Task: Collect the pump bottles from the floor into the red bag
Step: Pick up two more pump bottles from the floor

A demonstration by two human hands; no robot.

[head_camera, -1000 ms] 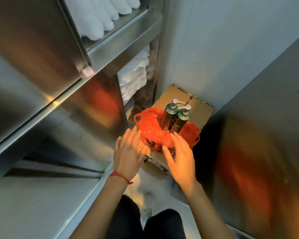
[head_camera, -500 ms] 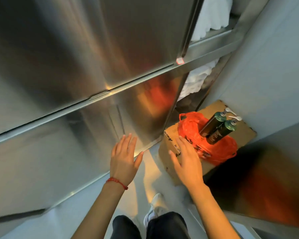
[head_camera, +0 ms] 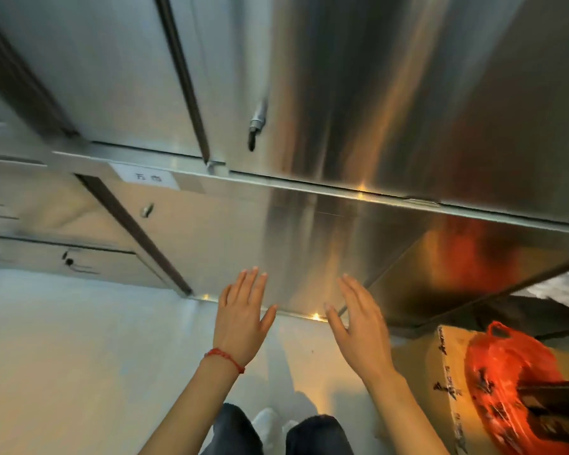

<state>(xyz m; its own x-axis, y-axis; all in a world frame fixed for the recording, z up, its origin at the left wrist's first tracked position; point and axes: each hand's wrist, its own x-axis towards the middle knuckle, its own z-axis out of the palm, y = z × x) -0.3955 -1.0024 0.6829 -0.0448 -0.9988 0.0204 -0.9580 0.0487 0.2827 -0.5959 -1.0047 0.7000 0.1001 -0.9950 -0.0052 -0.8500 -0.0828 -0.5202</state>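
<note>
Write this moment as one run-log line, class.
left hand: open, empty | right hand: open, empty | red bag: on cardboard box, right edge | pump bottles: in bag

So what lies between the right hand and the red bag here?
In the head view, the left end of the cardboard box on which the red bag sits, and pale floor before it. The right hand is open, holding nothing.

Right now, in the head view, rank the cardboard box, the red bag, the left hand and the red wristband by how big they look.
1. Cardboard box, cut off by the frame.
2. Red bag, also cut off.
3. Left hand; it sits nearer the camera, so this placing is unsure.
4. Red wristband, clearly smallest.
</note>
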